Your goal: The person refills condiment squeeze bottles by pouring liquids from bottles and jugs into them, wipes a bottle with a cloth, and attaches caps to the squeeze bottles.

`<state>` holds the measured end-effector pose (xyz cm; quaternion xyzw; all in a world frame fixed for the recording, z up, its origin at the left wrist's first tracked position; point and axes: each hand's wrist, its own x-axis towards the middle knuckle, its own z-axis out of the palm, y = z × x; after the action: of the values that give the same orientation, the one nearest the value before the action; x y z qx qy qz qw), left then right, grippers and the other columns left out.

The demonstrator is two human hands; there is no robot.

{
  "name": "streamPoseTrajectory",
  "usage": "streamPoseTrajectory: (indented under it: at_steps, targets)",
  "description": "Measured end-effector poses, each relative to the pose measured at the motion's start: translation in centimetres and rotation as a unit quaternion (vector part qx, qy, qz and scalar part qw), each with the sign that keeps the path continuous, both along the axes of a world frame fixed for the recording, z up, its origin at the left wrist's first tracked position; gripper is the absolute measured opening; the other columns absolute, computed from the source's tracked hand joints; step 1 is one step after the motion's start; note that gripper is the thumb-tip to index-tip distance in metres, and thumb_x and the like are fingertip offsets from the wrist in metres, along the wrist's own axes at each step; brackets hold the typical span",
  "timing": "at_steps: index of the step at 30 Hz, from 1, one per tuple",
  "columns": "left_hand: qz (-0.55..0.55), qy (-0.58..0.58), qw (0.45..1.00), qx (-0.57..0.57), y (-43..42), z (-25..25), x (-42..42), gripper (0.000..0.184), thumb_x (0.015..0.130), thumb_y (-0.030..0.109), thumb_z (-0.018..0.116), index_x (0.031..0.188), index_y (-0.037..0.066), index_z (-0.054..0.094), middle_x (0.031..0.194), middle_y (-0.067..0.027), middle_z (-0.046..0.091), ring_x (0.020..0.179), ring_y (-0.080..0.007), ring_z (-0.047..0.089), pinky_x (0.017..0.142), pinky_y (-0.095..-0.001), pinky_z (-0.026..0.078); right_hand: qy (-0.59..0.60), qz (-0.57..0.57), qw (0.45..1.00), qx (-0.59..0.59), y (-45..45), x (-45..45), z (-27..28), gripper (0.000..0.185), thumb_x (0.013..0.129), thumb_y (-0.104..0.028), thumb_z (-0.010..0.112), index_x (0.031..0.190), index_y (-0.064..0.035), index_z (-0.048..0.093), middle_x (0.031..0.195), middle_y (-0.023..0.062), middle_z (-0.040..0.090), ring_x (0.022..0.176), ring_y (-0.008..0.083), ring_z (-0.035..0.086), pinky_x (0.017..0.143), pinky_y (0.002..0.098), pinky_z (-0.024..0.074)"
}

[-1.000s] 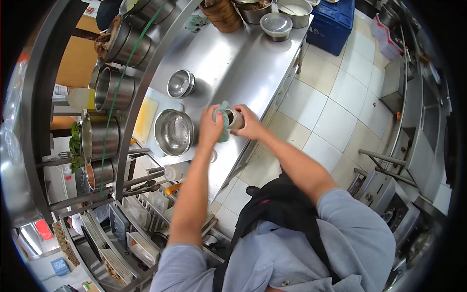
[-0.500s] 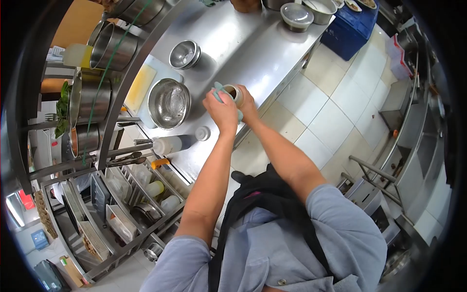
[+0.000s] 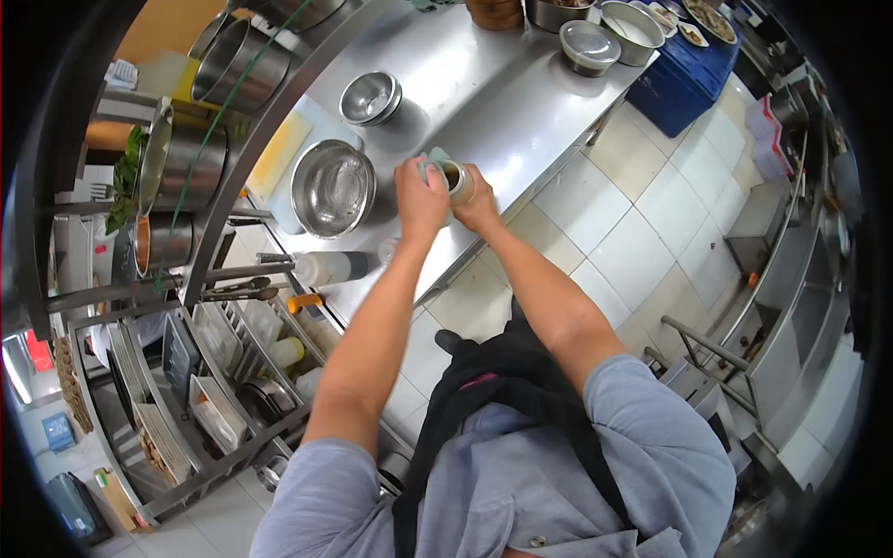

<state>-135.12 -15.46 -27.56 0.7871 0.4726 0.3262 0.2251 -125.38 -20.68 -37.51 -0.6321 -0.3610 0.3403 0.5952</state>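
Over the steel worktop [image 3: 484, 130] both my hands are together at a small open-mouthed jar [image 3: 458, 182] with dark inside. My right hand [image 3: 479, 206] is wrapped round the jar's side. In my left hand [image 3: 420, 197] a pale green cloth [image 3: 434, 160] is gripped and pressed against the jar near its rim. A white round cap [image 3: 388, 248] lies on the worktop, partly behind my left forearm. Left of it a clear plastic bottle [image 3: 327, 268] lies on its side. The large steel bowl [image 3: 333, 189] stands left of my hands.
Smaller stacked steel bowls [image 3: 370, 99] stand farther back, near a cutting board [image 3: 279, 153]. A lidded bowl [image 3: 590, 48] and a steel basin [image 3: 633, 33] are at the far end. A blue crate [image 3: 665, 98] stands beyond the table. Pots [image 3: 240, 65] fill the shelf at left.
The view has shifted slightly, so the worktop items appear lower and to the right. My hands have turned the jar and cloth a little; both remain held.
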Motion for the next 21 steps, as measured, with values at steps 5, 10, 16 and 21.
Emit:
streamPoseTrajectory:
  at_steps: [5, 10, 16, 21]
  targets:
    - [0.157, -0.106, 0.982, -0.011, -5.7, -1.3, 2.7, 0.039, 0.105, 0.026, 0.050, 0.120, -0.010, 0.049, 0.117, -0.0348, 0.052, 0.112, -0.0494, 0.051, 0.101, -0.0531, 0.041, 0.018, -0.049, 0.998, 0.045, -0.2, -0.8, -0.8, 0.068, 0.069, -0.022, 0.093, 0.127, -0.0108, 0.058, 0.118, 0.0143, 0.071, 0.109, 0.0327, 0.068, 0.096, 0.0401, 0.0529]
    - [0.132, -0.172, 0.969, -0.117, -10.7, -2.0, 0.6, 0.040, 0.107, 0.028, 0.054, 0.126, -0.007, 0.052, 0.122, -0.0271, 0.058, 0.117, -0.0364, 0.057, 0.105, -0.0440, 0.042, -0.049, 0.008, 0.996, 0.078, -0.3, 0.0, -1.0, 0.064, 0.076, -0.018, 0.088, 0.130, -0.0072, 0.056, 0.121, 0.0147, 0.068, 0.111, 0.0304, 0.067, 0.096, 0.0391, 0.0523]
    - [0.132, -0.128, 0.971, -0.151, -14.7, -3.6, -13.7, 0.031, 0.101, 0.021, 0.065, 0.123, -0.001, 0.061, 0.116, -0.0186, 0.064, 0.108, -0.0293, 0.063, 0.097, -0.0388, 0.049, -0.131, 0.002, 0.991, 0.031, -1.7, 0.4, -0.4, 0.088, 0.064, -0.018, 0.096, 0.138, -0.0029, 0.050, 0.134, 0.0180, 0.058, 0.126, 0.0361, 0.057, 0.106, 0.0448, 0.0476]
    - [0.178, -0.022, 0.977, -0.119, -14.5, -3.3, -20.8, 0.037, 0.100, 0.024, 0.068, 0.124, -0.003, 0.062, 0.116, -0.0197, 0.065, 0.110, -0.0315, 0.064, 0.097, -0.0400, 0.050, -0.239, -0.096, 0.966, -0.027, -7.7, -3.1, -3.6, 0.072, 0.074, -0.011, 0.083, 0.137, -0.0041, 0.050, 0.138, 0.0189, 0.052, 0.128, 0.0351, 0.052, 0.105, 0.0456, 0.0454]
